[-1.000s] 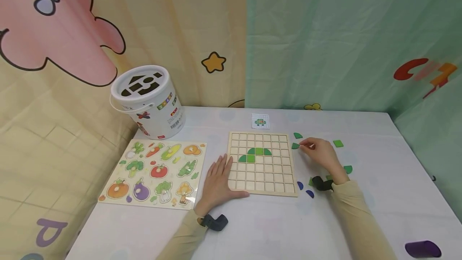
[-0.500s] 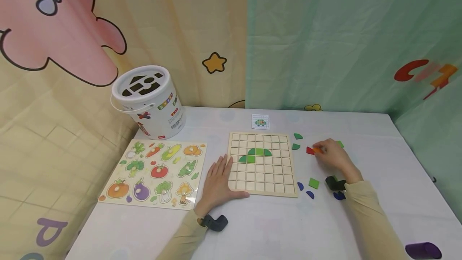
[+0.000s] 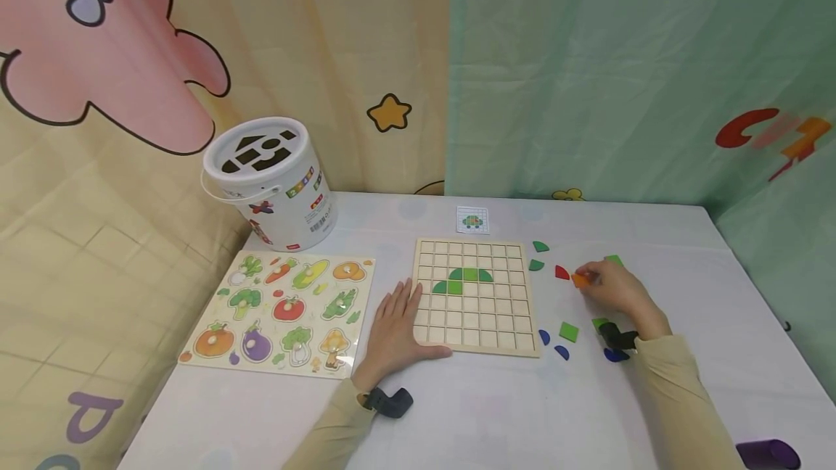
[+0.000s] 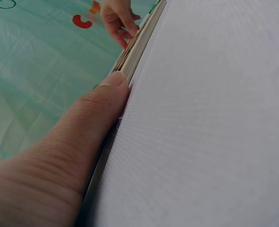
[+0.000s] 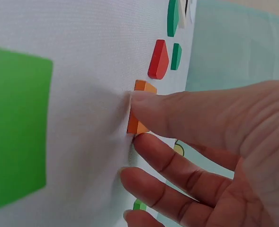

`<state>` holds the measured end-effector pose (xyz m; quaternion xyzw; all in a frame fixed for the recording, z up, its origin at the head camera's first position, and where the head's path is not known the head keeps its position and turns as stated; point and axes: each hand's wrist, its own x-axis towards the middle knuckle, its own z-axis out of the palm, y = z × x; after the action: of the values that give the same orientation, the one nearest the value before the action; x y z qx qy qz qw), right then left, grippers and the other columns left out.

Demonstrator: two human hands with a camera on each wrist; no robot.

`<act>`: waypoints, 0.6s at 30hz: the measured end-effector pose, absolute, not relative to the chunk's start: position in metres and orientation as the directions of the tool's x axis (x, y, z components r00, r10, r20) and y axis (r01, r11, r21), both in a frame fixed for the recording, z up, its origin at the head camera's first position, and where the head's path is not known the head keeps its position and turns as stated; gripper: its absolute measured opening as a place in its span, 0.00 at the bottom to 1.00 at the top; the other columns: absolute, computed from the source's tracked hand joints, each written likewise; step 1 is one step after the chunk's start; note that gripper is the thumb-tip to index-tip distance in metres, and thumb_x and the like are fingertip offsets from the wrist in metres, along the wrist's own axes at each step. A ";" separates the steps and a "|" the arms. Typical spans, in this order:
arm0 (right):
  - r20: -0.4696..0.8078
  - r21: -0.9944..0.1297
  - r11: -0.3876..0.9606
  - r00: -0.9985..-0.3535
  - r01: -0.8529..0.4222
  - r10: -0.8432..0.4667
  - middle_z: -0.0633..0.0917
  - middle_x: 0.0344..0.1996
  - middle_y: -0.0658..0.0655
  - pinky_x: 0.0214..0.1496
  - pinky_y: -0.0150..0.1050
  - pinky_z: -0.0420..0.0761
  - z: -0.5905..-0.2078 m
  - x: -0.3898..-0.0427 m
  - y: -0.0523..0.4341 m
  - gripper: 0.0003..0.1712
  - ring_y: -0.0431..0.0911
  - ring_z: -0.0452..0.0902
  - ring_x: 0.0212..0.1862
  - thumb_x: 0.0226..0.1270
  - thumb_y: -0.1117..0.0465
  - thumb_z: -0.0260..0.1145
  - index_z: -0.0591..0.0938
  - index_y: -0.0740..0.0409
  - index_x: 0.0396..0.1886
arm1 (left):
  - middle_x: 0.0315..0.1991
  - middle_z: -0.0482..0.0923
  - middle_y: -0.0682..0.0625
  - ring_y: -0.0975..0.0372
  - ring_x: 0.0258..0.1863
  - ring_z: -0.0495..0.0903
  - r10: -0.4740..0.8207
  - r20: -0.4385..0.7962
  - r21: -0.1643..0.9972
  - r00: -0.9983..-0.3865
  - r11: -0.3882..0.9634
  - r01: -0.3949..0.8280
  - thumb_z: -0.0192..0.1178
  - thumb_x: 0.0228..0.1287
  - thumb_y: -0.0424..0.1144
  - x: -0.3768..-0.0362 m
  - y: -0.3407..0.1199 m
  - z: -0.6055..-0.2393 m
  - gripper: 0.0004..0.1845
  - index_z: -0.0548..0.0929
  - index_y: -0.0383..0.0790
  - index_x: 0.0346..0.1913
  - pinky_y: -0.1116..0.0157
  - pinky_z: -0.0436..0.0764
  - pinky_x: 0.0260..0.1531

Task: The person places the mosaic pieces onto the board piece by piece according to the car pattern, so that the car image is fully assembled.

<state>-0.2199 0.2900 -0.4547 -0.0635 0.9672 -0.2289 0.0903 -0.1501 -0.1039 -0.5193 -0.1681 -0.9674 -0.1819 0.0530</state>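
My left hand (image 3: 393, 325) lies with spread, straight fingers along the left edge of a wooden grid board (image 3: 473, 339). Its thumb (image 4: 94, 109) rests against the board's front edge. On the grid sit green quarter-round and square tiles, among them a green square (image 3: 470, 275). Right of the board, my right hand (image 3: 617, 289) holds an orange tile (image 5: 135, 120) at the tablecloth between thumb and index finger; the other fingers are loosely bent. Just beside it is a red quarter-round tile (image 5: 158, 60), with green quarter-round tiles (image 3: 536, 265) closer to the board.
A small card (image 3: 472, 220) with a printed green turtle-like figure lies behind the board. Left stand a vegetable puzzle (image 3: 297, 365) and a white bucket (image 3: 287, 216). Blue half-round tiles (image 3: 562, 352) and a green square tile (image 3: 569, 331) lie front right. A purple object (image 3: 769, 454) is at the corner.
My right hand has left a green quarter-round tile by the board and moved right, setting down a red tile and shifting the orange tile slightly right. The left hand stays put.
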 end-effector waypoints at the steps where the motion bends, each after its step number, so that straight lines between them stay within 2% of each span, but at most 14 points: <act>1: -0.149 -0.455 0.887 -0.976 -0.075 -0.159 0.79 0.38 0.68 0.43 0.56 0.78 -0.454 -0.219 0.290 0.16 0.59 0.73 0.39 0.59 0.67 0.65 0.80 0.69 0.47 | 0.74 0.48 0.41 0.52 0.73 0.41 0.306 0.161 0.333 -0.938 0.878 0.344 0.58 0.36 0.79 -0.150 -0.104 -0.519 0.67 0.52 0.38 0.74 0.55 0.42 0.69; 12: -0.193 -0.483 0.876 -0.973 -0.016 -0.125 0.78 0.34 0.64 0.37 0.51 0.77 -0.454 -0.215 0.292 0.13 0.57 0.72 0.36 0.57 0.63 0.68 0.77 0.66 0.37 | 0.74 0.47 0.41 0.53 0.73 0.40 0.304 0.145 0.334 -0.942 0.881 0.335 0.59 0.36 0.79 -0.149 -0.104 -0.516 0.67 0.51 0.38 0.74 0.56 0.41 0.69; 18: -0.153 -0.495 0.869 -0.982 -0.019 -0.109 0.79 0.33 0.62 0.36 0.48 0.77 -0.455 -0.211 0.292 0.12 0.55 0.73 0.35 0.57 0.62 0.70 0.77 0.64 0.35 | 0.74 0.47 0.41 0.53 0.73 0.41 0.305 0.147 0.347 -0.941 0.875 0.337 0.60 0.37 0.78 -0.150 -0.104 -0.515 0.67 0.52 0.37 0.74 0.56 0.41 0.69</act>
<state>-0.2113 0.2923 -0.4547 -0.0331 0.9626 -0.2539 0.0883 -0.1497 -0.1035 -0.5153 -0.1659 -0.9673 -0.1867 0.0437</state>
